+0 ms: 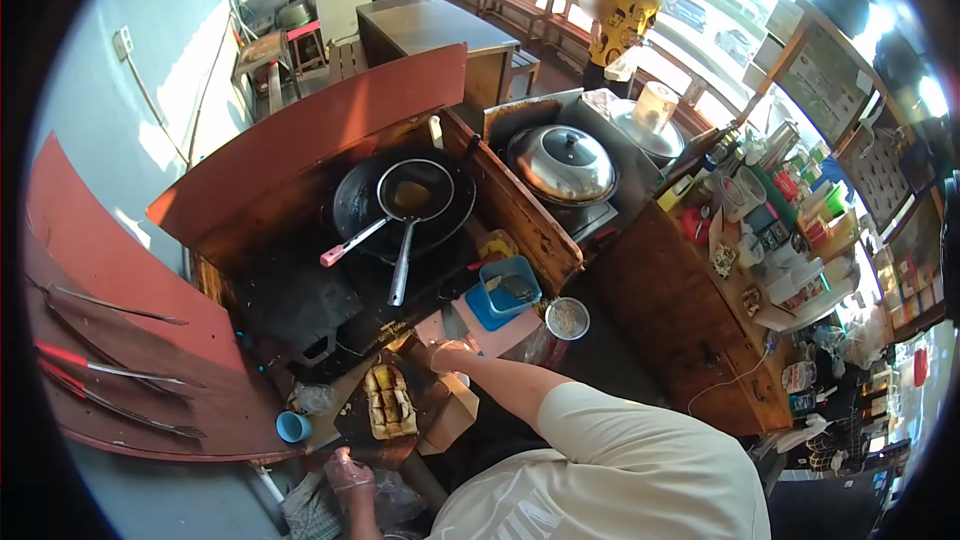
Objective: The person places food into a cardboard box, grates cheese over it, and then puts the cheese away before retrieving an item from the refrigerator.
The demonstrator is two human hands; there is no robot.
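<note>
A sliced, golden-brown flat pastry (390,402) with dark lines between its pieces lies in front of me. Beside it stands an open brown cardboard box flap (452,414). My right hand (452,358), in a clear plastic glove, is at the box's far corner near a pink cutting board (492,340); its fingers are bent, and what they grip is too small to tell. A knife blade (455,322) rests on the board. My left hand (350,472), also gloved, is curled below the pastry, with nothing visible in it. A clear plastic bag (398,500) is next to it.
A black wok (350,202) on the stove holds a long-handled saucepan (415,190). Around me are a blue container (508,285), a strainer (567,319), a blue cup (293,427), a domed lid (565,162) and tongs (110,370). A person in yellow (625,20) stands beyond the stall.
</note>
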